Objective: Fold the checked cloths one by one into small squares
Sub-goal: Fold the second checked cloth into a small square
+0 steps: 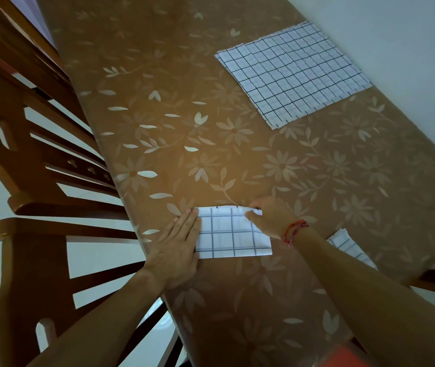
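One folded checked cloth (227,234): left hand (176,250) presses it flat-fingered, right hand (269,218) pinches its far edge.

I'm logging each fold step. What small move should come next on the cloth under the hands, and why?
Probably lay the far right corner down and press it flat. The cloth is already folded small, the left hand lies flat on its left edge, and the right hand holds that corner at the slightly uneven far edge.
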`<state>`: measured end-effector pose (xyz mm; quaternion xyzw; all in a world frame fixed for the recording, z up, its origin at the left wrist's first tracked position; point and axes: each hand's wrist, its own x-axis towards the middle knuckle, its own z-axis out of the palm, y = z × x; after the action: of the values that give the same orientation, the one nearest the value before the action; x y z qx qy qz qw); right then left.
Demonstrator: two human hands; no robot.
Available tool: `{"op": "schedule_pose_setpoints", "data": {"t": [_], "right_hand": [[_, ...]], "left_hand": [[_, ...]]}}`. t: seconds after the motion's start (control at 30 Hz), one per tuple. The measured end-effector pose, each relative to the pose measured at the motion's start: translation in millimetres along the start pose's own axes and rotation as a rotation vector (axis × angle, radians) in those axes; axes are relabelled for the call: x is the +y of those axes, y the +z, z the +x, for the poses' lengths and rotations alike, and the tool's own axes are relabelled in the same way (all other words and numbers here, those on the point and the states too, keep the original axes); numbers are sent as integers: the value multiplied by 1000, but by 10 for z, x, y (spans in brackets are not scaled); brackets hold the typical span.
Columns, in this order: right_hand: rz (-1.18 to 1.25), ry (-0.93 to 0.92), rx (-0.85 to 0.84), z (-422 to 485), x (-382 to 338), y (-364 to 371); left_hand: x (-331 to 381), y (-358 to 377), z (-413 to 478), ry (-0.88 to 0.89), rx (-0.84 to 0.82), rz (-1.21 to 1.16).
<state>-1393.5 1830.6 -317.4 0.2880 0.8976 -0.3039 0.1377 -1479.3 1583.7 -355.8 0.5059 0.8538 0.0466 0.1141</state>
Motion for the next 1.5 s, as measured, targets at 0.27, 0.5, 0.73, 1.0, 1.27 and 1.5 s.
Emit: {"op": "schedule_pose_setpoints", "data": {"t": [0.27,0.5,0.73,1.0,1.27,1.5], "right_hand": [[339,203,116,-282,194,104],[1045,625,110,-642,235,306],[1408,750,79,-958,151,416],[1406,713,-30,-1190,186,456],[367,100,327,-1408,603,624],[-131,-440,310,-1348,597,643]], "left_hand": [[243,-67,13,36,81,-171],[489,86,-123,152,54,-226],[664,180,-254,117,156,-103],[761,185,-358,103,187,-123],[754,158,-466,124,230,-132],[722,196,-512,101,213,-140]]}}
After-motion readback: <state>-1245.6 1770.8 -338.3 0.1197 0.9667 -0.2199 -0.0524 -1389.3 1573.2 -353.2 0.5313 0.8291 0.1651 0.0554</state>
